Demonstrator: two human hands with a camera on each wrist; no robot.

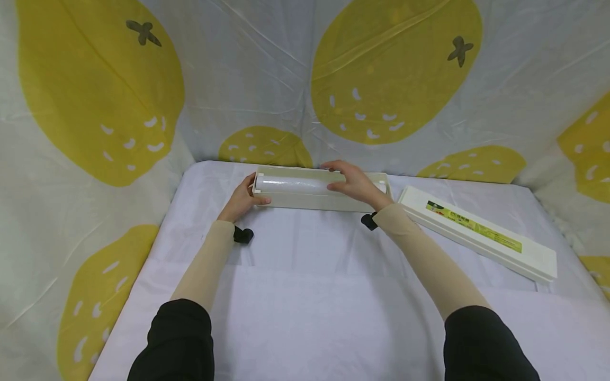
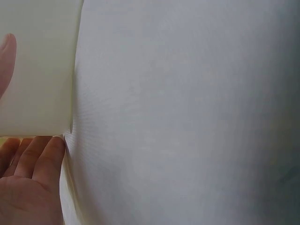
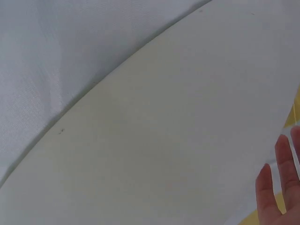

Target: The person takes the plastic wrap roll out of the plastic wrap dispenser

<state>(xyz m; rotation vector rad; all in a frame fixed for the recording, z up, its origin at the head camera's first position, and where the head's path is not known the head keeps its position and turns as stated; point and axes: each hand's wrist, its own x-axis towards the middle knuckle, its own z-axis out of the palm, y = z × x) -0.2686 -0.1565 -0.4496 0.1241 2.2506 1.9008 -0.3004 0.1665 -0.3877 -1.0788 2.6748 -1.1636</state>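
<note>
A long off-white plastic wrap dispenser box point(image 1: 310, 201) stands uncovered at the back of the table, holding a shiny roll of plastic wrap point(image 1: 290, 184). My left hand point(image 1: 242, 199) grips its left end. In the left wrist view the thumb point(image 2: 6, 65) lies on the front wall and the fingers point(image 2: 44, 159) bend behind the end. Over the right part of the roll hovers my right hand point(image 1: 357, 185), thumb and fingers apart. The right wrist view shows loosely extended fingers point(image 3: 266, 192) past the box wall point(image 3: 140, 131); whether they touch the roll I cannot tell.
To the right, a long white lid point(image 1: 476, 235) with a green and yellow label lies slanted on the table. White cloth point(image 1: 310, 317) covers the tabletop. Behind the box hangs a curtain point(image 1: 267, 63) with large yellow fruit prints.
</note>
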